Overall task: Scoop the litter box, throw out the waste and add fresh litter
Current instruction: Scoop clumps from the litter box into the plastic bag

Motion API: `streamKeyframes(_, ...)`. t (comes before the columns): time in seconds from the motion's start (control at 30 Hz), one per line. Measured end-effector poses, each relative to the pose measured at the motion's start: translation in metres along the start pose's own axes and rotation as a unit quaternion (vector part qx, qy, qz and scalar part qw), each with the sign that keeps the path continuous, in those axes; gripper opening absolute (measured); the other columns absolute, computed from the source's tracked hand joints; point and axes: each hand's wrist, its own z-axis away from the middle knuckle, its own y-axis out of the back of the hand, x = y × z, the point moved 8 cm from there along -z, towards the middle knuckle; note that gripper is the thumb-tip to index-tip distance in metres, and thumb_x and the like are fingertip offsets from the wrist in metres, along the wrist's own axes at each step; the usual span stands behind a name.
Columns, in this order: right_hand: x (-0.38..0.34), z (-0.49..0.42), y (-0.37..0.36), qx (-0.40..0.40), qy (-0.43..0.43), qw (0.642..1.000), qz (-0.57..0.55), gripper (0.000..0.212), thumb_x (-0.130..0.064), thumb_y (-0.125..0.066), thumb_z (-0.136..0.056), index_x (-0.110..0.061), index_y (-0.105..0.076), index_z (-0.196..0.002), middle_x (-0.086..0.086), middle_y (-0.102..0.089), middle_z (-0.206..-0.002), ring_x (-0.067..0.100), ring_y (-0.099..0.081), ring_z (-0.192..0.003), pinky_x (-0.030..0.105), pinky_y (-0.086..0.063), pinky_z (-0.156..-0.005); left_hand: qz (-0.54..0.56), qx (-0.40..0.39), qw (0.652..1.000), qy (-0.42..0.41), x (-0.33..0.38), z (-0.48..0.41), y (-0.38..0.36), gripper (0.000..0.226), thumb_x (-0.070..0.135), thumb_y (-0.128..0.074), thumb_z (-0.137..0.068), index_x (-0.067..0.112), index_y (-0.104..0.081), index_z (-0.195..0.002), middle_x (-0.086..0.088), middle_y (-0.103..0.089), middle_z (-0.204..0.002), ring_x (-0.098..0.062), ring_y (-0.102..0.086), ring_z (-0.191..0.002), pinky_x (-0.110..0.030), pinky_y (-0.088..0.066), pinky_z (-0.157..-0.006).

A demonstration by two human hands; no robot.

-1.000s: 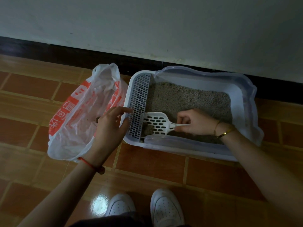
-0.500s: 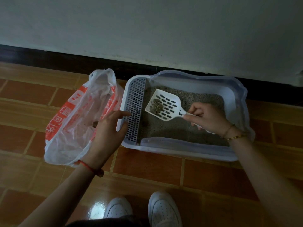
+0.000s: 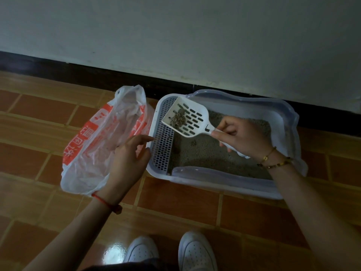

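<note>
Red printed characters on plastic bag, not legible.

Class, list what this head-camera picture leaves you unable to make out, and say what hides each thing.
- Head view: contents of the plastic bag, veiled by crumpled film and dim light.
- Head view: most of the scoop's handle, wrapped by the right hand.
- Head view: part of the litter box's near right corner, behind the right forearm.
- Head view: the bag's red print, creased beyond reading.
</note>
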Motion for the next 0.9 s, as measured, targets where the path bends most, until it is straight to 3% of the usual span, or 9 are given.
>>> streamKeyframes(0.1,-0.024,-0.014,-0.017,-0.015,0.028,0.999,0.031,0.019,-0.032,-0.065,-0.087,-0.013,-0.062,-0.086,0.0,-0.07,-0.066,0.016,-0.064,-0.05,0.028,-0.056,-0.05,-0.017,0.006,1.0,0.012,-0.012,0.004,0.008,0.024,0.022,-0.056,-0.092,0.018,-0.065,-0.114,0.0,-0.065,-0.118,-0.006,-0.057,-0.098,-0.012,-0.042,-0.078)
streamKeyframes(0.27,-0.059,-0.044,-0.055,-0.032,0.052,0.997,0.05,0.025,-0.036,-0.067,-0.086,-0.012,-0.062,-0.084,0.0,-0.069,-0.065,0.004,-0.059,-0.044,0.025,-0.053,-0.049,-0.029,-0.004,0.998,0.061,-0.043,0.014,0.019,0.027,0.022,-0.058,-0.09,0.021,-0.065,-0.116,-0.002,-0.065,-0.12,-0.017,-0.061,-0.106,-0.036,-0.052,-0.087)
streamKeyframes(0.4,-0.081,-0.068,-0.087,-0.038,0.074,0.988,0.129,0.025,-0.043,-0.066,-0.084,-0.018,-0.059,-0.082,-0.001,-0.068,-0.067,0.008,-0.064,-0.056,0.028,-0.056,-0.055,-0.043,-0.021,0.995,0.091,-0.054,0.031,0.021,0.031,0.02,-0.064,-0.089,0.02,-0.065,-0.12,-0.005,-0.062,-0.129,-0.021,-0.06,-0.113,-0.035,-0.049,-0.09)
streamKeyframes(0.5,-0.098,-0.082,-0.109,-0.039,0.096,0.978,0.18,0.023,-0.044,-0.062,-0.087,-0.023,-0.056,-0.081,-0.006,-0.063,-0.07,0.006,-0.062,-0.062,0.022,-0.051,-0.052,-0.031,-0.033,0.995,0.091,-0.057,0.043,0.019,0.033,0.023,-0.063,-0.091,0.021,-0.062,-0.124,-0.003,-0.062,-0.129,-0.018,-0.059,-0.116,-0.03,-0.047,-0.092)
streamKeyframes(0.63,-0.13,-0.087,-0.134,-0.007,0.192,0.921,0.338,0.024,-0.038,-0.055,-0.093,-0.02,-0.053,-0.109,-0.004,-0.058,-0.082,0.014,-0.058,-0.07,0.023,-0.038,-0.054,-0.053,-0.039,0.994,0.087,-0.064,0.051,0.019,0.038,0.027,-0.062,-0.091,0.025,-0.058,-0.128,0.003,-0.056,-0.133,-0.015,-0.045,-0.126,-0.024,-0.034,-0.098)
streamKeyframes(0.77,-0.149,-0.08,-0.156,0.012,0.284,0.855,0.433,0.029,-0.027,-0.055,-0.094,-0.014,-0.049,-0.119,0.008,-0.063,-0.103,0.021,-0.064,-0.085,0.027,-0.045,-0.063,-0.07,-0.044,0.992,0.096,-0.073,0.056,0.021,0.042,0.027,-0.063,-0.09,0.026,-0.055,-0.131,0.003,-0.049,-0.139,-0.019,-0.039,-0.13,-0.032,-0.035,-0.104)
streamKeyframes(0.9,-0.15,-0.075,-0.165,0.009,0.316,0.831,0.457,0.034,-0.022,-0.058,-0.092,-0.007,-0.052,-0.122,0.015,-0.063,-0.109,0.025,-0.063,-0.089,0.033,-0.053,-0.07,-0.053,-0.061,0.99,0.114,-0.077,0.06,0.017,0.041,0.025,-0.061,-0.091,0.024,-0.055,-0.132,0.003,-0.048,-0.141,-0.016,-0.043,-0.13,-0.035,-0.042,-0.107)
